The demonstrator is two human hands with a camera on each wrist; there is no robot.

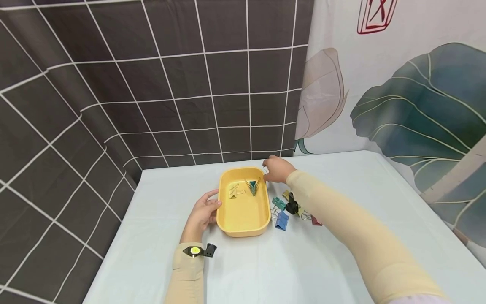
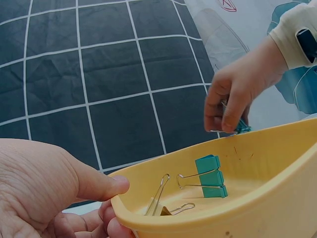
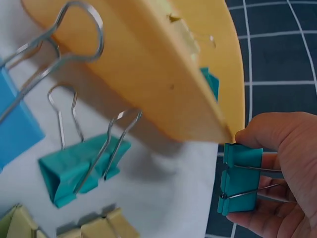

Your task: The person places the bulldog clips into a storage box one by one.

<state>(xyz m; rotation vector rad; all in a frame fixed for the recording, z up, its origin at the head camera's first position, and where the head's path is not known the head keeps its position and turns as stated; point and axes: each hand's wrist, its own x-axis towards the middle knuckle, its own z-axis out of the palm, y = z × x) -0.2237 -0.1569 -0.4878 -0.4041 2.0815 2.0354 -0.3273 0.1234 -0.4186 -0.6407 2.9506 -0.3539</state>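
A yellow tray (image 1: 244,219) rests on the table. My left hand (image 1: 202,213) grips its left edge, the thumb (image 2: 111,184) over the rim and fingers outside. At the far right corner, my right hand (image 1: 278,169) pinches a teal binder clip (image 3: 241,173) by its wire handles. This clip is close to the outside of the rim. Inside the tray lie a yellow binder clip (image 1: 233,192) and another teal binder clip (image 2: 210,176). Right of the tray are a blue binder clip (image 1: 282,221), a teal one (image 3: 81,166) and yellow ones (image 3: 106,228).
A red clip (image 1: 316,221) is partly hidden under the right sleeve (image 1: 353,236). Close by is a black item (image 1: 291,204) whose kind I cannot tell. White cloth (image 1: 243,270) covers the table. A dark gridded curtain (image 1: 182,76) hangs behind and to the left.
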